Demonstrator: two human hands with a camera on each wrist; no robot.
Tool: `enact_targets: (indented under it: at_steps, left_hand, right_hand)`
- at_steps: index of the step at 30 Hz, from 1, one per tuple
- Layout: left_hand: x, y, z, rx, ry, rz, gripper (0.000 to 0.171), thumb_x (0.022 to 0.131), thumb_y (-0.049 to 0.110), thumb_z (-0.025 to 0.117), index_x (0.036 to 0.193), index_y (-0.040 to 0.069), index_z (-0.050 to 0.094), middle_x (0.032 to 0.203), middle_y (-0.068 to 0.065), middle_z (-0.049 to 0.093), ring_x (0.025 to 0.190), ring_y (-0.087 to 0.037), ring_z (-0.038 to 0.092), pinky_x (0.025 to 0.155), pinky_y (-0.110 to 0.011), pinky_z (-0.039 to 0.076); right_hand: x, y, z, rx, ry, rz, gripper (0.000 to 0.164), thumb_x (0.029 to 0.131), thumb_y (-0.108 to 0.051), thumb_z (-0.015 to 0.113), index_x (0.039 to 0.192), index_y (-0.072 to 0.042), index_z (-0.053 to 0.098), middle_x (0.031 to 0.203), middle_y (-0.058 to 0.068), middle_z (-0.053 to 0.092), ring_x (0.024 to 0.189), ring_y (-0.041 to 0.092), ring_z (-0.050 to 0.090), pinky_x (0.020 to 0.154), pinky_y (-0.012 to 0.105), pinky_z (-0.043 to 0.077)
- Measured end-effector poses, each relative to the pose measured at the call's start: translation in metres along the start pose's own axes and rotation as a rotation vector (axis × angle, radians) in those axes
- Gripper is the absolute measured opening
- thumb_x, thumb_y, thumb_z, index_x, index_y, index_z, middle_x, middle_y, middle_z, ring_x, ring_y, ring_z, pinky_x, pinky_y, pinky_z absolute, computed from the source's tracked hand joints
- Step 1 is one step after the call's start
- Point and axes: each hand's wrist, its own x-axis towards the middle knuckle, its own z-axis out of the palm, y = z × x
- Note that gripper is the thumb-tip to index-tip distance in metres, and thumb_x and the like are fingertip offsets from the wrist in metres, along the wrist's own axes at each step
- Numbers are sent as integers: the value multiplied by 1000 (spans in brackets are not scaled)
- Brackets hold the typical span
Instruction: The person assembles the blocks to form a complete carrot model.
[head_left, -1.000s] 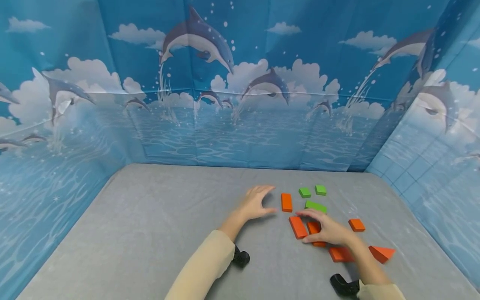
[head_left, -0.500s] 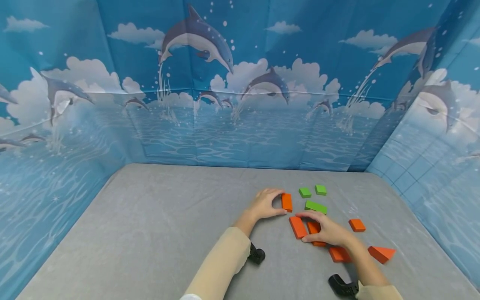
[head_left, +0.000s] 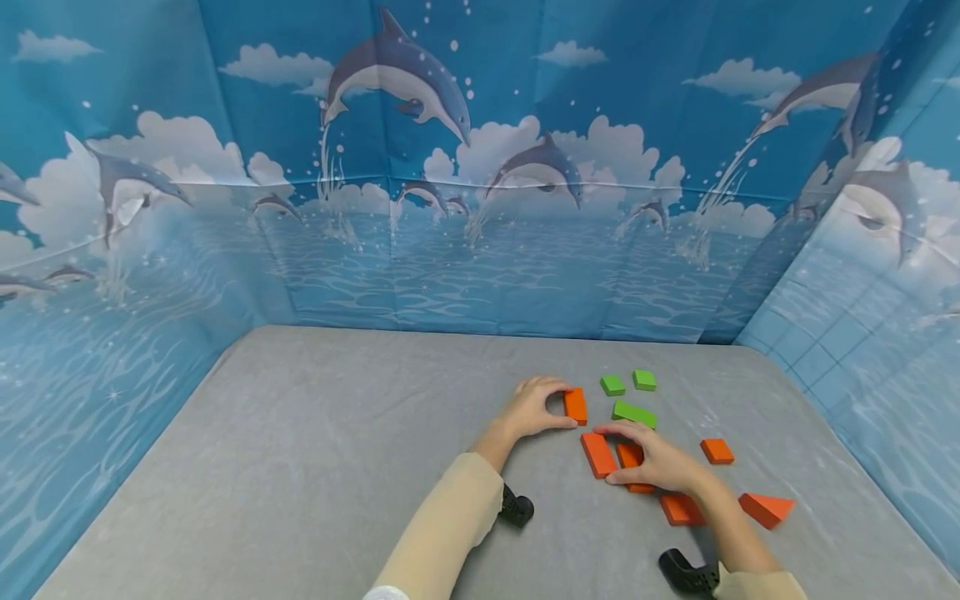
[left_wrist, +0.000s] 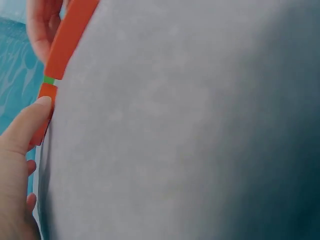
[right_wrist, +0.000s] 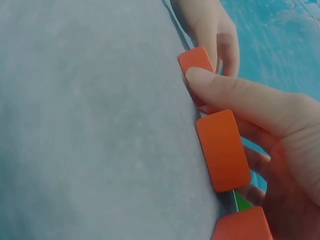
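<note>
My left hand (head_left: 534,408) pinches a small orange rectangular block (head_left: 575,406) lengthwise, thumb at the near end and fingers at the far end. In the left wrist view the thumb presses on that block's end (left_wrist: 46,92). Just nearer on the table, a red-orange rectangular block (head_left: 597,456) is held the same way by my right hand (head_left: 656,460). The right wrist view shows the thumb against this block (right_wrist: 194,59). Another orange block (head_left: 628,455) lies inside the curve of the right hand, partly covered by it.
A red-orange block (head_left: 681,509) lies partly under the right wrist. Right of it are an orange square block (head_left: 717,451) and a red-orange triangular block (head_left: 765,509). Green blocks (head_left: 634,413) sit beyond the hands on the grey table (head_left: 300,467). A dolphin-print curtain (head_left: 480,275) borders the table.
The left hand has moved right to the small orange block, and its fingers and thumb have closed on the block's ends. The right hand stays in place on its block.
</note>
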Motion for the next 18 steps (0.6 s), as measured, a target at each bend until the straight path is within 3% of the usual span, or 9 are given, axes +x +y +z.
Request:
enact_targets:
  at_steps: [7,12,18]
  left_hand:
    - [-15,-19,-21,-203,131,28,55,72,34,78,121,16,61,127,-1,54,119,-17,46,102,-38,33]
    - [-37,-39,-43,-318,141,52,55,70,27,80,120,12,61,129,-9,53,121,-21,44,103,-44,31]
    - [-70,-62,-63,-360,141,63,53,69,22,81,117,8,63,129,-15,52,122,-27,43,101,-51,31]
  right_hand:
    - [1,-2,0,4,-8,14,65,74,-35,75,128,-8,50,135,23,39,125,46,29,94,66,25]
    - [0,-2,-1,-8,0,14,66,74,-34,75,128,-6,50,135,24,39,124,46,30,94,66,25]
    - [1,-2,0,-5,-1,12,66,73,-33,76,128,-7,50,135,25,38,124,47,29,94,66,24]
